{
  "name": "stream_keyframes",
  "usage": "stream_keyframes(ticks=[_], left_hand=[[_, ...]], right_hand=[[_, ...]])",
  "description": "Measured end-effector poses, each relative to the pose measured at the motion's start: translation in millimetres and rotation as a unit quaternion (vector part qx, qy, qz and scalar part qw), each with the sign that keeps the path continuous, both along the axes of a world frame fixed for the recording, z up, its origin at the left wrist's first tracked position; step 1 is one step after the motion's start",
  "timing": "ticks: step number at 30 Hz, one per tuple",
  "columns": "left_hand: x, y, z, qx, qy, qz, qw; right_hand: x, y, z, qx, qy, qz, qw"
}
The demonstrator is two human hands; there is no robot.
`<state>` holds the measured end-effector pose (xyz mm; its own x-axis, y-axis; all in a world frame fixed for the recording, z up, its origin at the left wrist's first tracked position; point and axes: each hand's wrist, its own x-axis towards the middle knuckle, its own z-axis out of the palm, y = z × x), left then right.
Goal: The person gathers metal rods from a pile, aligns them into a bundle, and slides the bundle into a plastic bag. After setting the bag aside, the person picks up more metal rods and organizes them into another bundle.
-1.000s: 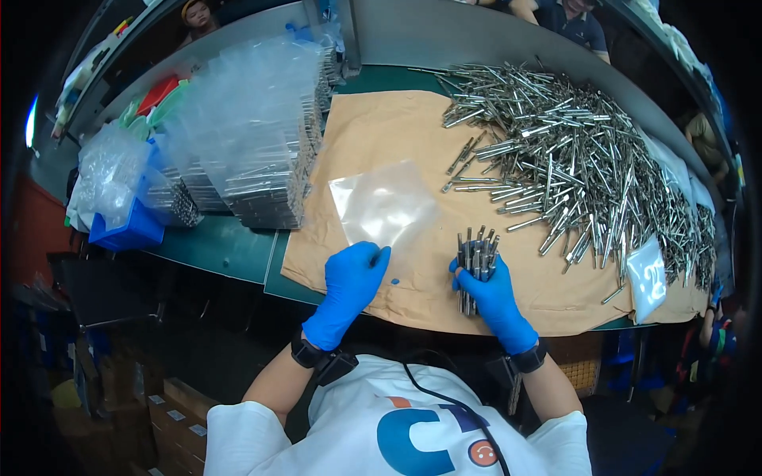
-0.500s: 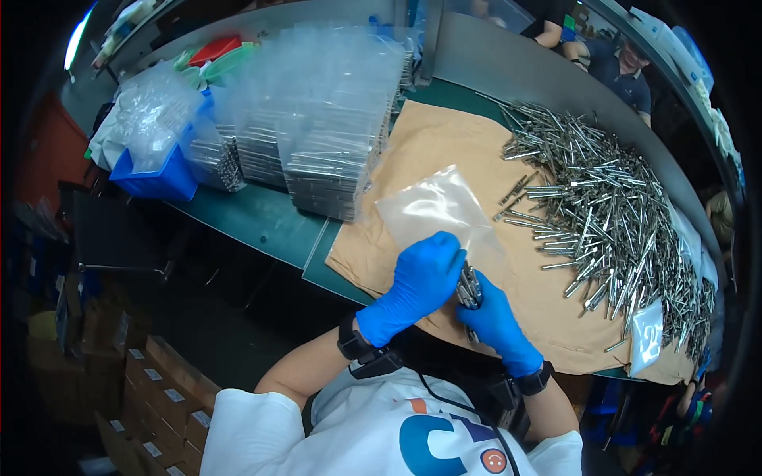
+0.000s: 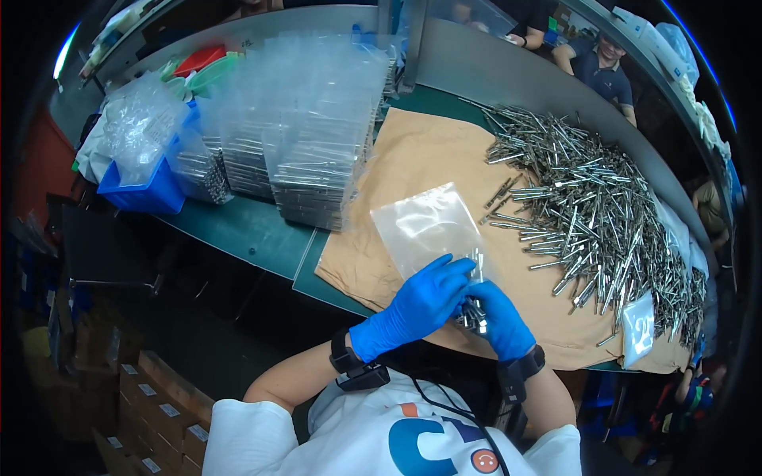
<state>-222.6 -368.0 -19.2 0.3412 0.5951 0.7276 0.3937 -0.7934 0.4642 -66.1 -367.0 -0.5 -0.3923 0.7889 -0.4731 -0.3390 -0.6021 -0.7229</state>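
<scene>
My right hand [image 3: 502, 319], in a blue glove, is wrapped round a bundle of metal drill bits [image 3: 471, 317]. Their lower ends stick out between my two hands, and their upper ends show past my fingers at the near right corner of a clear plastic bag [image 3: 425, 220]. Bent fingers of my left hand [image 3: 419, 308], also gloved in blue, close on that near edge of the bag, against the bits. The bag lies flat on brown paper [image 3: 444, 151], its far part flat and shiny. My fingers hide the bag's mouth.
A large heap of loose drill bits [image 3: 603, 214] spreads on the right. Filled clear bags [image 3: 313, 166] stand stacked at the left, beside a blue bin [image 3: 147, 190] with plastic bags. A small white packet [image 3: 637, 329] lies near the right edge. Another person [image 3: 599, 71] is beyond the partition.
The bits have moved up to the bag's near edge, their upper ends now showing past my fingers. My left hand has shifted down and its fingers have opened out somewhat.
</scene>
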Motion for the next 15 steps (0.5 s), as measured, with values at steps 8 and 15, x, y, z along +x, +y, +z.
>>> stream_keyframes(ticks=[8, 15], left_hand=[[-8, -7, 2, -0.013, 0.029, 0.055, 0.998], [-28, -27, -17, -0.104, 0.131, 0.236, 0.957]], right_hand=[[-9, 13, -19, -0.002, 0.040, -0.063, 0.997], [-22, 13, -18, 0.007, 0.137, -0.095, 0.986]])
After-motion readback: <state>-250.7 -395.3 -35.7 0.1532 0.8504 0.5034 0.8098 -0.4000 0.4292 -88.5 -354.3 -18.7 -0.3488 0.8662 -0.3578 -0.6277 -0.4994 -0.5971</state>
